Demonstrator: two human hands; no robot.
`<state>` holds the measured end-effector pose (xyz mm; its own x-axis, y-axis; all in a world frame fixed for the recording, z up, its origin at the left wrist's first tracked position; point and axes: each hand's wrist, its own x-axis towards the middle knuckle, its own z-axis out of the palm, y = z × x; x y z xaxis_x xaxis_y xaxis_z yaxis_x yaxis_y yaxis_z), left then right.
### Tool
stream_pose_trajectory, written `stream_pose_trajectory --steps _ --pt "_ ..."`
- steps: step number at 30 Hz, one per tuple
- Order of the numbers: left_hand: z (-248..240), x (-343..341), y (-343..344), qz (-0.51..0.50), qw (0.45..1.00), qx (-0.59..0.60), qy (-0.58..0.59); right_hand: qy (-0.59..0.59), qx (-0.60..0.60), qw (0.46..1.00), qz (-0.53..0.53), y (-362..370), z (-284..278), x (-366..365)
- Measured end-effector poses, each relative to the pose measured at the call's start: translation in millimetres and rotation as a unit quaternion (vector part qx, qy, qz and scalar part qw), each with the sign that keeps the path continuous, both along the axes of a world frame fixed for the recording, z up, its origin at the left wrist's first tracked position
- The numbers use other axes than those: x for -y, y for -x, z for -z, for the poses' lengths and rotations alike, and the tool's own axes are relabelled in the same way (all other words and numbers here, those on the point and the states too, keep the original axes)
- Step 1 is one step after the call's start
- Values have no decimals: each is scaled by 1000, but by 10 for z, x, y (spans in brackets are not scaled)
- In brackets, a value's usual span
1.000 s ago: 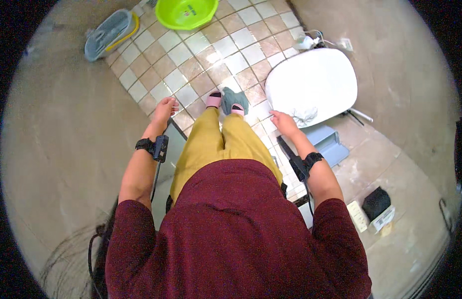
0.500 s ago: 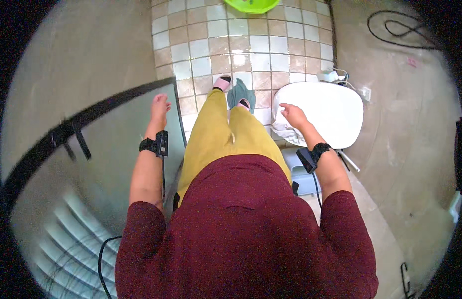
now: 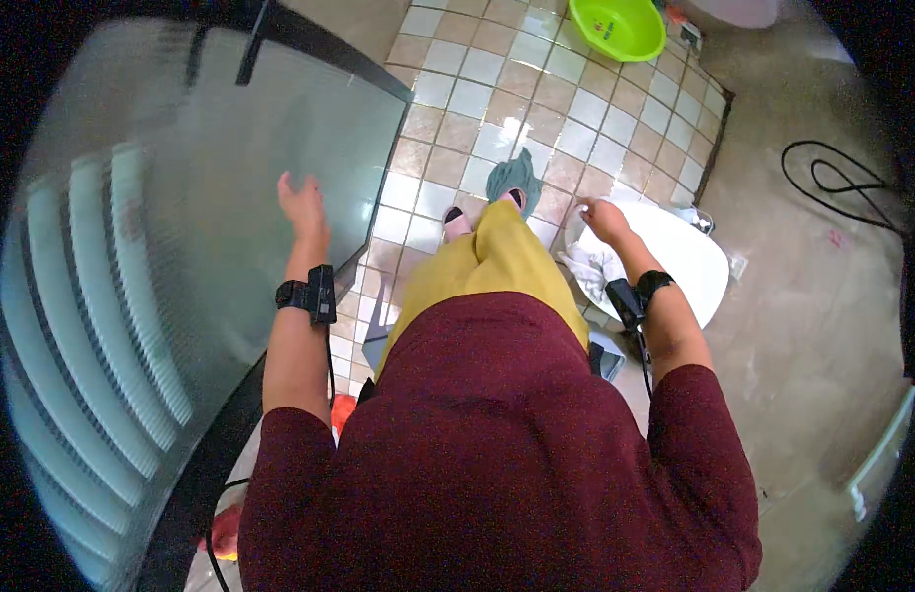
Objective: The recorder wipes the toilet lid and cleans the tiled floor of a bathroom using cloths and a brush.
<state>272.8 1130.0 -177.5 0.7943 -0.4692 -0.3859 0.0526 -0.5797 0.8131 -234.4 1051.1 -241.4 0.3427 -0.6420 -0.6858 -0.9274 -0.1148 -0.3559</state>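
Observation:
My left hand (image 3: 305,209) is held out in front of the frosted glass door (image 3: 250,158), its fingers apart and nothing in it. Over the near left edge of a white rounded tabletop (image 3: 675,252) is my right hand (image 3: 606,219), with its fingers curled in and nothing visible in them. A crumpled white cloth (image 3: 588,268) hangs at that edge, just below the right hand. On the tiles, a grey-green cloth (image 3: 512,176) lies partly under my right foot, which wears a pink slipper (image 3: 517,197). The left slipper (image 3: 456,223) stands beside it.
A bright green basin (image 3: 620,28) sits on the tiled floor (image 3: 477,99) ahead. A black cable loop (image 3: 838,183) is against the wall at right. The door's dark frame (image 3: 329,54) reaches close to my left arm. Something red (image 3: 341,412) shows behind my left elbow.
My view has turned left, so the basin and tabletop appear shifted right and the door fills more of the left. My left fingers have spread; my right fingers have curled in.

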Motion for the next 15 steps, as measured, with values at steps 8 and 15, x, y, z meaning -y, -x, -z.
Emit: stream_pose_trajectory --steps 8,15 --pt "-346 -477 -249 27 990 -69 124 76 82 990 -81 -893 -179 -105" --pt "-362 -822 -301 1 987 -70 145 61 55 983 -165 -1124 -184 -207"
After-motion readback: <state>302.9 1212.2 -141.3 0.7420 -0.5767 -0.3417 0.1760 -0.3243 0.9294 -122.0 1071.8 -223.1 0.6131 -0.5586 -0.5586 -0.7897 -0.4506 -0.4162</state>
